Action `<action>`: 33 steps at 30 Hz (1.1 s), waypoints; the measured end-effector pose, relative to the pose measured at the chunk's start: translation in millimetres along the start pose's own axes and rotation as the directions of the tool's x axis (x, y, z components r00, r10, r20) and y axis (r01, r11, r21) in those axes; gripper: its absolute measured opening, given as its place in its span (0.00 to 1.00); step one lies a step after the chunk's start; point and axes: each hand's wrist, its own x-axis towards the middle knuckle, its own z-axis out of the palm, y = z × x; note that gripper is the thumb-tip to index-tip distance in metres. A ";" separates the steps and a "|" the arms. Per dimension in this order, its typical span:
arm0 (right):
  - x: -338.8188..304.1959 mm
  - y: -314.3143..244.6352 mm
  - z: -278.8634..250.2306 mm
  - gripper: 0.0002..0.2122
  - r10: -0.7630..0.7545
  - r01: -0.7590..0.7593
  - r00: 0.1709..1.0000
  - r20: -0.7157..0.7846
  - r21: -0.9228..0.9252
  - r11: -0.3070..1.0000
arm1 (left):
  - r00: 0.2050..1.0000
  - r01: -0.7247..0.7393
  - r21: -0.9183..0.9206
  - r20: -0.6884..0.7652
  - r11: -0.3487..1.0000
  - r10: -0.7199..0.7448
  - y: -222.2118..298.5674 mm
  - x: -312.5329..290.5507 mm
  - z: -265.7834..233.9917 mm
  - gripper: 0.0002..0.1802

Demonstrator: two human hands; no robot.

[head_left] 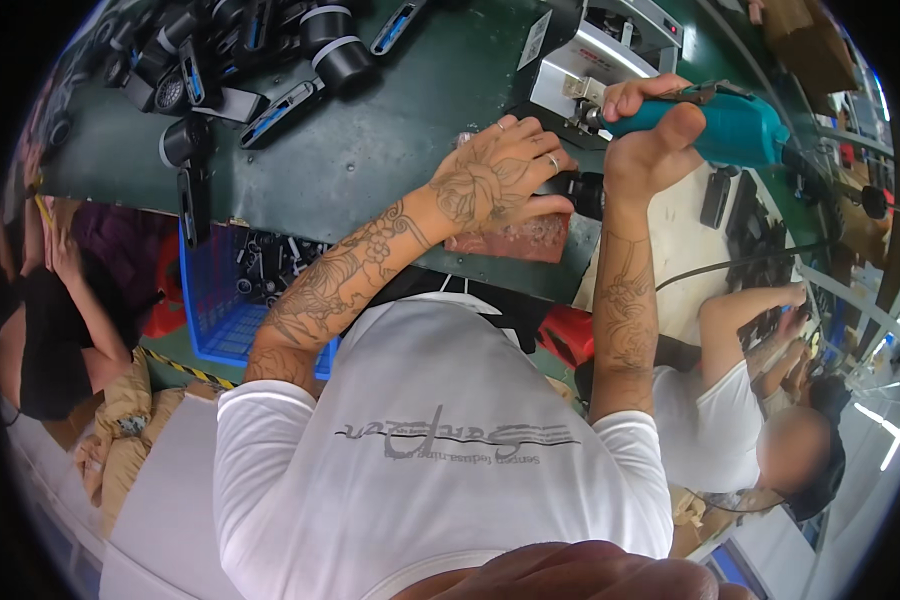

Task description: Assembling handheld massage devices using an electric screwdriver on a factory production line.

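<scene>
My right hand [650,140] is closed round a teal electric screwdriver [745,128], which lies nearly level with its tip pointing left. That tip is at the front of a silver box-shaped machine [570,70], which looks like a screw feeder. My left hand [505,175] curls over a black cylindrical part [588,193], and its fingers hide much of it. Under the left hand is a reddish, worn block or pad [530,238] near the table's front edge. Whether the black part rests on this pad cannot be made out.
Several black devices with blue strips [280,112] crowd the far left of the green table [370,165]. A blue crate [205,290] of small black parts stands below its front edge. Other people sit at left and right [720,420]. A black cable [730,262] crosses at right.
</scene>
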 end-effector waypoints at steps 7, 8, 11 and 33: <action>-10.8 -30.0 2.9 0.37 0.252 -0.260 0.965 -0.074 -0.130 0.957 | 0.998 0.056 -0.029 -0.025 0.998 -0.057 0.4 0.2 -2.0 0.24; -16.6 -32.6 -2.1 0.40 0.229 -0.243 0.968 -0.105 -0.142 0.960 | 0.998 0.049 -0.015 -0.039 0.999 -0.050 0.3 1.0 -1.9 0.24; -25.7 -48.3 -11.4 0.41 0.242 -0.259 0.964 -0.106 -0.197 0.946 | 0.999 0.043 -0.054 -0.007 0.998 -0.043 0.5 2.7 -1.8 0.24; -45.0 -24.0 -24.6 0.28 0.219 -0.219 0.975 -0.049 0.009 0.976 | 0.997 0.066 0.055 0.038 0.996 -0.068 3.6 3.5 -3.6 0.25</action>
